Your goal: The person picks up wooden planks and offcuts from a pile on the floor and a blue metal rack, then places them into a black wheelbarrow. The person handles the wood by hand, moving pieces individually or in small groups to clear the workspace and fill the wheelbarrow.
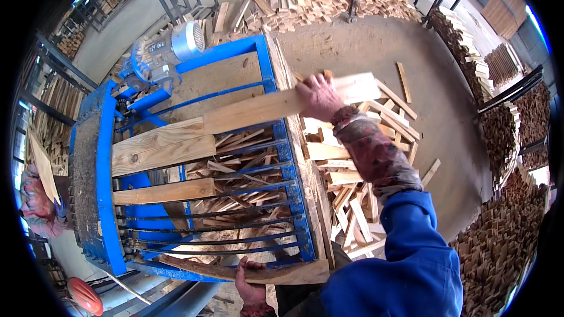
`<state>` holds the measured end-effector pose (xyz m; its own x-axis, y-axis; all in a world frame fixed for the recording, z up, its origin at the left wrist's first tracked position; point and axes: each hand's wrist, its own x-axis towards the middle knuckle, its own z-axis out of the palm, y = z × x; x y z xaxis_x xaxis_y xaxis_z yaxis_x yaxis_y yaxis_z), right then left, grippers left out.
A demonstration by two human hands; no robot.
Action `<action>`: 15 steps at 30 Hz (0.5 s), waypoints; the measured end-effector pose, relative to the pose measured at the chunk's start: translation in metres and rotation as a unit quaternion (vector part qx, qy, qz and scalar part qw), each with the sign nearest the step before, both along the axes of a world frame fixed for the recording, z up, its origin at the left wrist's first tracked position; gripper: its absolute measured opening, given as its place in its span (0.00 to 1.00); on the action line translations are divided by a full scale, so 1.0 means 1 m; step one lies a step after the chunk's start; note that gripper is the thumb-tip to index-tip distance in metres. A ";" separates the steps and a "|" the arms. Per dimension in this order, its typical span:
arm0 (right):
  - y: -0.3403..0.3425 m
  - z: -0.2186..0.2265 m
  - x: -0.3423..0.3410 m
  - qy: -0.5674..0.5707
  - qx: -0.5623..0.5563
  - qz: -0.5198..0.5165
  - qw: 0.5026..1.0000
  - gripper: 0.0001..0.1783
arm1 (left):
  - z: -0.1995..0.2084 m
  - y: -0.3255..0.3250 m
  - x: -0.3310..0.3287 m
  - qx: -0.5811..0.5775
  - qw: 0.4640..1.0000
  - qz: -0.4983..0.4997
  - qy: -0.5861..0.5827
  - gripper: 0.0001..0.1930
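My right hand [320, 97] is closed over a pale wooden board [252, 108], which lies across the far bars of a blue metal frame [267, 61] and juts past its right edge. Its left end meets another plank [161, 149] on the bars. Down at the frame's near side, my left hand [250, 279] has its fingers curled over the edge of a long slab with a dark, rough edge [288, 273]. A shorter plank [164, 192] rests on the middle bars, touched by neither hand.
A motor [170, 47] sits on the frame's far left corner. Loose offcuts [358, 217] are heaped right of the frame, and more scraps show under the bars. Stacked wood [505, 252] lines the right side. Another person's gloved hand [60, 206] is near a board [44, 164] at far left.
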<state>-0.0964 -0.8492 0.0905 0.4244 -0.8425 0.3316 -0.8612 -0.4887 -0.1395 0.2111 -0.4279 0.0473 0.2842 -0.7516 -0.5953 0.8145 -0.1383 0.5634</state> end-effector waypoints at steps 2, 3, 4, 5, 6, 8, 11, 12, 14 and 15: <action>-0.001 0.023 -0.001 0.010 -0.041 0.039 0.998 0.41 | 0.007 -0.003 -0.002 0.022 1.000 -0.002 -0.005 0.16; -0.006 0.031 -0.004 0.037 -0.072 0.035 0.996 0.41 | 0.006 -0.002 -0.001 0.027 1.000 -0.002 -0.006 0.16; -0.014 0.037 -0.007 0.064 -0.102 0.033 0.992 0.41 | 0.004 0.000 0.001 0.031 0.999 0.001 -0.007 0.16; -0.021 0.046 -0.019 0.065 -0.101 0.012 0.993 0.42 | 0.002 0.001 0.003 0.035 0.999 0.002 -0.006 0.17; -0.027 0.054 -0.034 0.065 -0.101 -0.007 0.993 0.43 | 0.003 0.002 0.004 0.032 0.999 -0.004 -0.010 0.17; -0.034 0.059 -0.083 0.068 -0.078 -0.107 0.989 0.46 | 0.001 0.000 0.002 0.023 0.999 -0.025 -0.005 0.17; -0.013 0.045 -0.132 0.005 -0.059 -0.215 0.975 0.45 | 0.003 -0.003 0.001 0.024 0.999 -0.035 -0.011 0.17; 0.000 0.026 -0.148 -0.029 -0.038 -0.213 0.976 0.43 | 0.001 -0.002 0.003 0.020 0.999 -0.042 -0.008 0.18; 0.033 -0.044 -0.182 -0.080 0.025 -0.162 0.983 0.40 | -0.007 -0.002 0.006 0.009 0.998 -0.061 0.002 0.19; 0.063 -0.070 -0.165 -0.118 -0.044 -0.105 0.986 0.38 | -0.005 -0.002 0.007 0.013 0.998 -0.060 -0.007 0.19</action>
